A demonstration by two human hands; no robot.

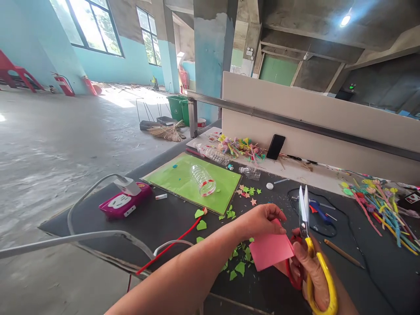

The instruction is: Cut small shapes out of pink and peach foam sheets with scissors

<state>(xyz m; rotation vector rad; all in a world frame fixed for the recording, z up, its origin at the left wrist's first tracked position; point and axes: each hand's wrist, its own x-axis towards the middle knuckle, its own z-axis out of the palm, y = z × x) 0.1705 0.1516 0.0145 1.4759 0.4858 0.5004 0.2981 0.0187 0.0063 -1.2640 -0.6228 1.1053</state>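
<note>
A square of pink paper is held above the dark table top. My left hand comes in over its upper edge, fingers closed on it. My right hand is wrapped round a pair of scissors with one yellow and one red handle. The blades point upward, slightly apart and clear of the paper. My right thumb and fingers also touch the paper's right corner. Under the hands lie several green paper scraps. Small green and pink paper stars are scattered farther back.
A cut plastic bottle lies on a green mat. Right of the scissors are a blue glue gun, a brown pencil-like stick and a bundle of fuzzy stems. A purple power strip with cables occupies the left edge.
</note>
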